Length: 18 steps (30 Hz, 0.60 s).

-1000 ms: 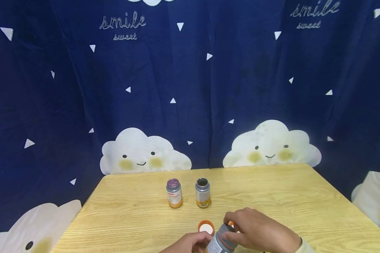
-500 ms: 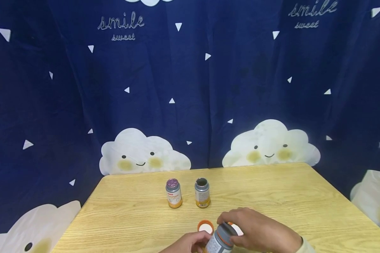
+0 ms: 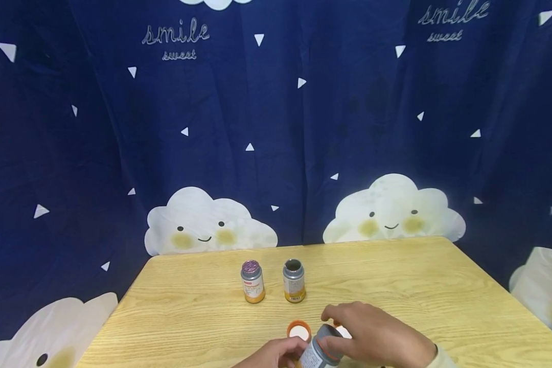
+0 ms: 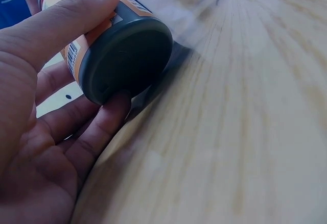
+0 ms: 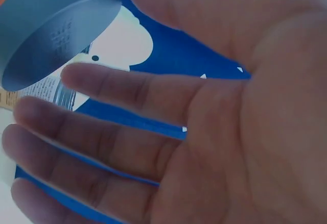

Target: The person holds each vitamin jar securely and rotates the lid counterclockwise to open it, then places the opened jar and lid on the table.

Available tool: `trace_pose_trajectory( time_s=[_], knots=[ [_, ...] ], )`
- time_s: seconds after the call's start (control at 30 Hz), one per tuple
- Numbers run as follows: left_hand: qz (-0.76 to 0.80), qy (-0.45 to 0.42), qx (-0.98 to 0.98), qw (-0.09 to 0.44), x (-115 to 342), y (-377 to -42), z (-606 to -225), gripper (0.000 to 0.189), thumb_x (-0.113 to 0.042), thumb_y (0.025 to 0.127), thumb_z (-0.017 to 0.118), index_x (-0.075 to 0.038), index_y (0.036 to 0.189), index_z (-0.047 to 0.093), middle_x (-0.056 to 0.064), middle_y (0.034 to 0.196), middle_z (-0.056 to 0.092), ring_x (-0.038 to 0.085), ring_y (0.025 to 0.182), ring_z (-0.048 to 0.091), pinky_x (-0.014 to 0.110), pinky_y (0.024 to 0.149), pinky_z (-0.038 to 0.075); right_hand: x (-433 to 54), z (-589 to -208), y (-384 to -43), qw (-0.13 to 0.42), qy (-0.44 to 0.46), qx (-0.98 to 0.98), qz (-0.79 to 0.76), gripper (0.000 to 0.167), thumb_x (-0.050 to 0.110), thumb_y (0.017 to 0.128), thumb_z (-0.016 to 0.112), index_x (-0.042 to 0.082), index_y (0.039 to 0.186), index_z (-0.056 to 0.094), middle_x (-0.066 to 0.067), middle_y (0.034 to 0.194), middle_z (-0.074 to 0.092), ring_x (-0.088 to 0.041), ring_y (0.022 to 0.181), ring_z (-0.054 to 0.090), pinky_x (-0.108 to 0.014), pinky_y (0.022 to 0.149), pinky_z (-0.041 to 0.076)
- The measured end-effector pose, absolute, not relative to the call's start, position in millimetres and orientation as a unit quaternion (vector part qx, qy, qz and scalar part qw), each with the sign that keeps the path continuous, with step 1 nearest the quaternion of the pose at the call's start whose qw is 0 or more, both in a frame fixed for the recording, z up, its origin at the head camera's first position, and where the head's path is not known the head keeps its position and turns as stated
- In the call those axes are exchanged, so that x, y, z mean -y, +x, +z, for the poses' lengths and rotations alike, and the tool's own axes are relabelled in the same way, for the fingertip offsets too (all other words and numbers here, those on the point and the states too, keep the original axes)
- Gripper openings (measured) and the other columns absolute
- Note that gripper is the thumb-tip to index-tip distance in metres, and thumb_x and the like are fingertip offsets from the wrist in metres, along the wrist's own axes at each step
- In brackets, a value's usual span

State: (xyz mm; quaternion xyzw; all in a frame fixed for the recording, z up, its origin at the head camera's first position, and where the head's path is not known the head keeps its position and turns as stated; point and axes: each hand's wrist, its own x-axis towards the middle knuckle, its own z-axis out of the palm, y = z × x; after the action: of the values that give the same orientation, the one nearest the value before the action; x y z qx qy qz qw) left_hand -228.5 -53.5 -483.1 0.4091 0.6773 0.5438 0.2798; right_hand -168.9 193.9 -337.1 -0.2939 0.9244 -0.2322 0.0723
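A grey pill bottle (image 3: 312,359) with a white and orange label tilts at the table's near edge, its grey cap (image 3: 329,337) toward the right. My left hand (image 3: 276,353) grips its body; in the left wrist view the thumb lies along the label and the fingers support the dark base (image 4: 130,55). My right hand (image 3: 372,335) is at the cap, thumb against or very near its side, index finger lifted off the rim. The right wrist view shows its fingers (image 5: 107,83) fairly straight and spread beside the cap (image 5: 61,32).
Two uncapped bottles stand farther back: one with a purplish seal (image 3: 253,282) over its mouth, one with a dark open mouth (image 3: 294,282). An orange-rimmed cap (image 3: 299,331) lies upturned behind the held bottle. Another cap (image 3: 342,332) is partly hidden by my right hand.
My right hand's fingers shifted left across the cap, then came back right, with the index finger now off the rim. The left hand and bottle stay nearly in place.
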Motion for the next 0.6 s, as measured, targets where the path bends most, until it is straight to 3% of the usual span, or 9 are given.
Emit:
trace_pose_trajectory(
  time_s=[0.27,0.6],
  knots=[
    [0.544,0.411,-0.675,0.281,52.7,-228.1,-483.9,0.045,-0.022,0.09,0.066,-0.003,0.129,0.054,-0.012,0.113,0.062,0.001,0.099,0.057,0.022,0.088,0.047,-193.7,-340.9,-169.1,0.052,-0.297,-0.926,-0.227,0.034,0.048,0.092,0.059,0.015,0.096,0.065,0.016,0.072,0.058,0.001,0.063,0.051,-0.024,0.054,0.043],
    [0.545,0.408,-0.675,0.284,53.4,-226.9,-481.5,0.044,-0.021,0.089,0.066,-0.004,0.129,0.054,-0.012,0.113,0.062,0.0,0.098,0.057,0.022,0.087,0.047,-191.2,-342.1,-168.4,0.059,-0.3,-0.924,-0.227,0.025,0.047,0.091,0.061,0.023,0.086,0.064,0.021,0.067,0.053,0.002,0.059,0.047,-0.021,0.052,0.04]
  ],
)
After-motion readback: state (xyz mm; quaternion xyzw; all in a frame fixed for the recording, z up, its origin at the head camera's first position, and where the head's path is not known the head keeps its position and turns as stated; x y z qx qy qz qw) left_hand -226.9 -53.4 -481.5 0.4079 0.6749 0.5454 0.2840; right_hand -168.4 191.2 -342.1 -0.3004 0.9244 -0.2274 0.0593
